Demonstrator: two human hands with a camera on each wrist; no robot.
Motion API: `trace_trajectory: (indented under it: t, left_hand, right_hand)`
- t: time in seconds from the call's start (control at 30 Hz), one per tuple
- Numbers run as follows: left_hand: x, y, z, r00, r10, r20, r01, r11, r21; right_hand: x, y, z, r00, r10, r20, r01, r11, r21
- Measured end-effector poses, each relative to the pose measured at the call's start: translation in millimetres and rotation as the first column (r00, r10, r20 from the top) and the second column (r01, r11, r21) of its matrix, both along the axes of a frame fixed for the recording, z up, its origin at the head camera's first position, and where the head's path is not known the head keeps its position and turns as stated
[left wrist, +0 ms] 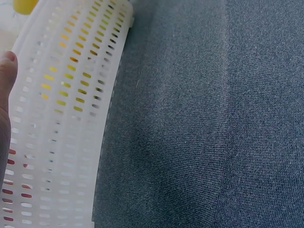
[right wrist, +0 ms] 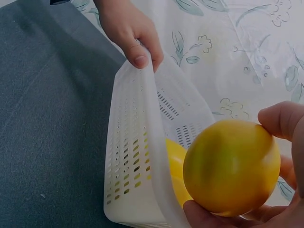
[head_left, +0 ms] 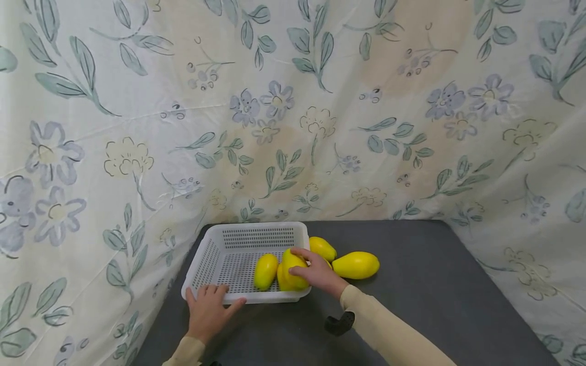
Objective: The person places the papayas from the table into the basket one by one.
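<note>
A white perforated plastic basket (head_left: pixel 261 225) stands on the dark table. My left hand (head_left: pixel 209 310) grips its near rim at the left corner; in the right wrist view the thumb lies outside the wall and the fingers reach inside. My right hand (head_left: pixel 320 275) holds a yellow mango-like fruit (head_left: pixel 292 262), tinged green, over the basket's right end. The right wrist view shows thumb and fingers round this fruit (right wrist: pixel 230 166). Inside the basket lies another yellow fruit (head_left: pixel 266 272), and one more (head_left: pixel 281 280) is partly hidden behind the held one.
Right of the basket, a yellow fruit (head_left: pixel 322 248) lies against its side and another (head_left: pixel 357 265) lies farther right. A bit of yellow shows between them behind my right hand. A floral cloth (head_left: pixel 284 127) hangs behind the dark cloth-covered table (head_left: pixel 421 284).
</note>
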State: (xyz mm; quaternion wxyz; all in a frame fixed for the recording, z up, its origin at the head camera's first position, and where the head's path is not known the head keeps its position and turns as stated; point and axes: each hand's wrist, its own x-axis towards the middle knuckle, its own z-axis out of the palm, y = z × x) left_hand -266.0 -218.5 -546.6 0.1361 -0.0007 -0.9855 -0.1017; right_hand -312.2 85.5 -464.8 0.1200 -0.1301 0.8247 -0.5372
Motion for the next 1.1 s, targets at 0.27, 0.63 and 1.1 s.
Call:
trace_trajectory:
  t: [0.27, 0.63, 1.1]
  left_hand:
    - [1.9, 0.5, -2.5, 1.0, -0.004, -0.024, 0.004, 1.0, 0.001]
    - [2.1, 1.2, -2.5, 1.0, -0.009, -0.03, 0.008, 1.0, -0.004]
    - [1.5, 2.5, -2.4, 0.999, -0.009, -0.039, 0.009, 1.0, -0.004]
  right_hand:
    - [0.9, 2.2, -0.5, 0.999, -0.017, 0.041, 0.016, 1.0, 0.018]
    - [1.7, 5.0, -2.9, 0.993, -0.074, 0.091, 0.074, 0.997, 0.004]
    - [2.2, 8.9, -2.5, 0.996, -0.059, 0.071, 0.059, 0.998, 0.014]
